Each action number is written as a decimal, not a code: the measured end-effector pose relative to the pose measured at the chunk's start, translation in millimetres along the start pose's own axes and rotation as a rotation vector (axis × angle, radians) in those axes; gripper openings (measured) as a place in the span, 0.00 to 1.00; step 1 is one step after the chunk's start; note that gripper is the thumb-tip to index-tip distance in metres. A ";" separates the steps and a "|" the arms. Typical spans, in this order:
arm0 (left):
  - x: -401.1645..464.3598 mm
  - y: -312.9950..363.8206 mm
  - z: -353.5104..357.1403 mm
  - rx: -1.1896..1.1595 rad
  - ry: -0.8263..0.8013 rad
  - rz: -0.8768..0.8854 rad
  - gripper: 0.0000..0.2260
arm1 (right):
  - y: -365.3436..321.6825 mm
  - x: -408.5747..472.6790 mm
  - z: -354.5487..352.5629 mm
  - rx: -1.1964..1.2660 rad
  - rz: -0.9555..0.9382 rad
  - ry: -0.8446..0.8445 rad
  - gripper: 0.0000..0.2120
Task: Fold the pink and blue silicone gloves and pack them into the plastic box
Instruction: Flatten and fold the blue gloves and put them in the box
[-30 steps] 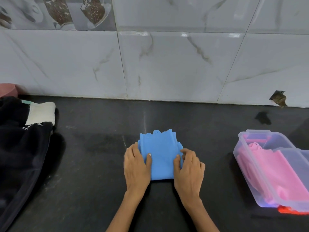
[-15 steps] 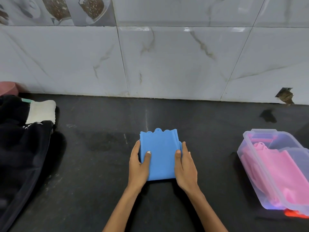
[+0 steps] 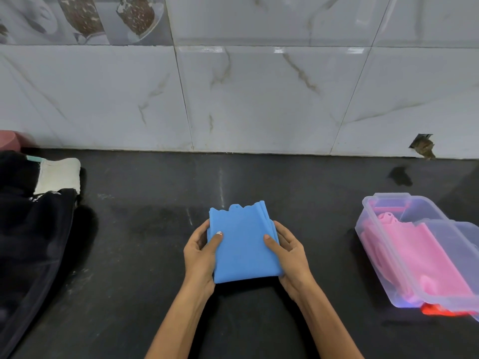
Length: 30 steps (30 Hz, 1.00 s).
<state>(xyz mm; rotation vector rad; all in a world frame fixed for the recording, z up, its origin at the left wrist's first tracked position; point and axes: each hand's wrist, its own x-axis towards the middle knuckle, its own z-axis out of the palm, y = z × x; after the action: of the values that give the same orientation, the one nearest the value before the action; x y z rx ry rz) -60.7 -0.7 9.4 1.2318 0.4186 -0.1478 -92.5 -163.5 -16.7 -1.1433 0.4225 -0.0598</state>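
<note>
A folded blue silicone glove point(image 3: 243, 244) is held just above the black counter, at the centre of the view. My left hand point(image 3: 201, 251) grips its left edge, thumb on top. My right hand point(image 3: 287, 251) grips its right edge the same way. The glove's scalloped cuff points toward the wall. At the right stands the clear plastic box point(image 3: 383, 200), open at the top, with the pink silicone glove point(image 3: 417, 252) lying folded inside it.
Dark clothing point(image 3: 28, 229) and a white cloth point(image 3: 58, 174) lie at the left on the black counter point(image 3: 155, 268). A marble-tiled wall point(image 3: 259, 99) runs along the back. Something red point(image 3: 438, 310) shows under the box's near end.
Both hands went from pressing flat on the blue glove to gripping its side edges, and its near end has lifted off the counter.
</note>
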 end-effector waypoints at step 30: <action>-104.7 -54.4 239.6 0.691 -0.839 0.610 0.25 | -191.0 -68.2 -226.4 -0.633 -0.127 0.389 0.21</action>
<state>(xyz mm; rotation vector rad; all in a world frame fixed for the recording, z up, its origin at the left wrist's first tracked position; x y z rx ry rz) -119.4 -255.0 66.2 1.7723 -0.8010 -0.2771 -203.8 -423.2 95.5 -1.7928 0.7450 -0.2774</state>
